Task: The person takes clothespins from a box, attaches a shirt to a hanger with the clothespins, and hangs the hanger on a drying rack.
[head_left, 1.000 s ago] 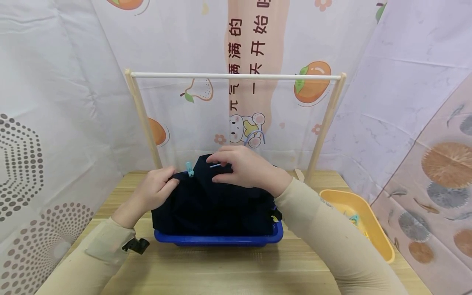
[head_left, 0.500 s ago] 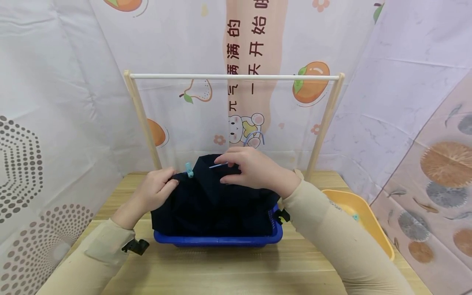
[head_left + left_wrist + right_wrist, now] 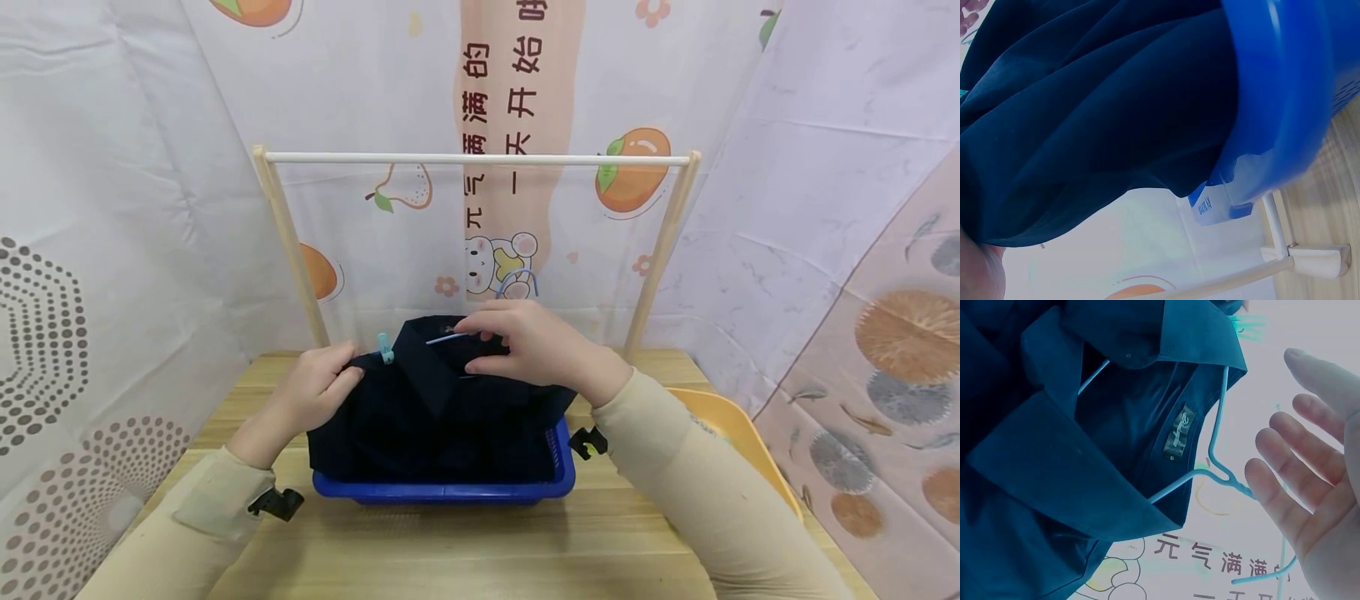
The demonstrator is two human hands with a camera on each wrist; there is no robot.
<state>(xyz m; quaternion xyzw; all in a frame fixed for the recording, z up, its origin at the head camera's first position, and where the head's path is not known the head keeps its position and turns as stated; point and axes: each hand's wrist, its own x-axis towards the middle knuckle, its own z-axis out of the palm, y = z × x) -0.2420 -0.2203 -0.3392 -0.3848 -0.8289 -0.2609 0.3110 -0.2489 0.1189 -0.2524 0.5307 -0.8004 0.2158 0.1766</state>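
Observation:
A dark navy collared shirt [image 3: 420, 433] lies over a blue basket [image 3: 450, 493], with a light blue hanger [image 3: 1216, 440] inside its collar. My left hand [image 3: 321, 382] grips the shirt's left shoulder. Close to those fingers a teal clothespin [image 3: 386, 348] is clipped on the shoulder. Over the collar hovers my right hand [image 3: 528, 346]. In the right wrist view its fingers are loosely extended beside the hanger's neck, holding nothing. Whether a fingertip touches the hanger, I cannot tell. A label [image 3: 1179, 431] shows inside the collar. The left fingertips are hidden in the cloth.
Behind the basket stands a wooden rack with a white rod [image 3: 480, 158]. A yellow tray [image 3: 738, 425] sits at the right, partly behind my right sleeve. Patterned cloth curtains [image 3: 97, 208] enclose the wooden table [image 3: 420, 554].
My right hand has shifted to the right, away from the collar's left side. More of the collar, the label and the hanger now show. The left hand stays in place.

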